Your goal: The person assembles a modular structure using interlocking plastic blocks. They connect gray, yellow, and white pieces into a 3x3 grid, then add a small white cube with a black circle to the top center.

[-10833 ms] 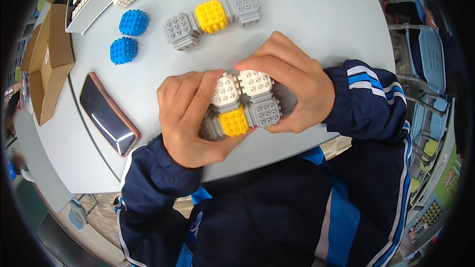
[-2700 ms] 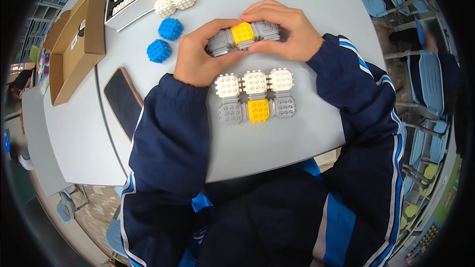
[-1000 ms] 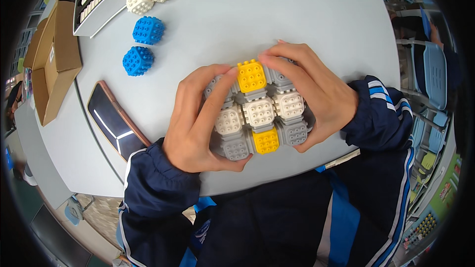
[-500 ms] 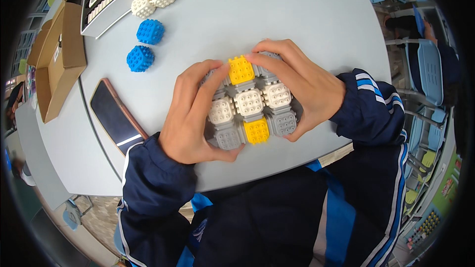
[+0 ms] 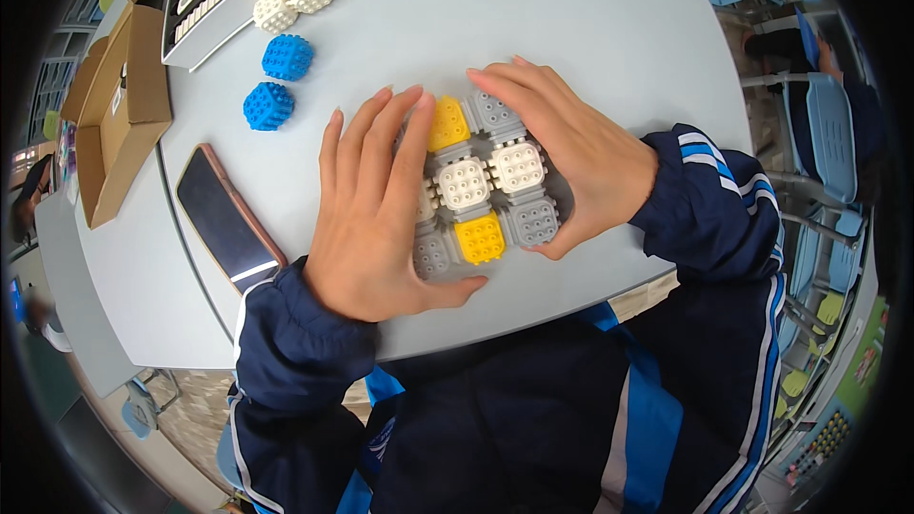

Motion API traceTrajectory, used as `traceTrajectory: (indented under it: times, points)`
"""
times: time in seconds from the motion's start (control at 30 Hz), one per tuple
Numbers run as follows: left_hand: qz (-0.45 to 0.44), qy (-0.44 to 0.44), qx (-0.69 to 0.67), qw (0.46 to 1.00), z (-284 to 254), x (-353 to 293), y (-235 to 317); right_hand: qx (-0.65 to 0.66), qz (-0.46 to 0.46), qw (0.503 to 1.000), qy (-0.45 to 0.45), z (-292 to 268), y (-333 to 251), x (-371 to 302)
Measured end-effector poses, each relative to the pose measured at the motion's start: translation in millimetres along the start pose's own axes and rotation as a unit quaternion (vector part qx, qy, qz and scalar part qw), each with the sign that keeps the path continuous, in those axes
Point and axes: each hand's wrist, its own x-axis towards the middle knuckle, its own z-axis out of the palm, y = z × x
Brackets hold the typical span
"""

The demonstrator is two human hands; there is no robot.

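the block panel point(image 5: 464, 183) lies mid-frame. its left side is covered by the left hand point(image 5: 367, 219), fingers loosely extended; its right edge is clasped by the right hand point(image 5: 590, 167), apparently for steadiness.

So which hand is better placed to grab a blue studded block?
Probably the left hand: it is nearer both blue studded blocks, while the right hand is beyond the yellow-white-grey block assembly.

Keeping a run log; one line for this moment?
left hand: over block grid's left side | right hand: around its right side | blue blocks: on table
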Motion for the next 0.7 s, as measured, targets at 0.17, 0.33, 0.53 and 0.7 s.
traceTrajectory:
  times: [0.17,0.33,0.53,0.7]
  points:
    - [-0.006,0.002,-0.009,1.0,7.5,6.4,6.8,-0.024,0.008,1.0,0.012,14.7,17.1,-7.6]
    - [-0.004,0.036,-0.062,0.997,13.2,9.5,5.4,-0.008,-0.007,0.999,0.044,23.3,17.0,-6.4]
    - [0.006,0.042,-0.074,0.996,14.3,7.9,1.2,-0.019,-0.033,0.998,0.056,25.6,24.3,-8.2]
    - [0.013,0.046,-0.087,0.995,15.9,7.4,-0.3,-0.004,-0.069,0.995,0.072,23.4,30.0,-8.0]
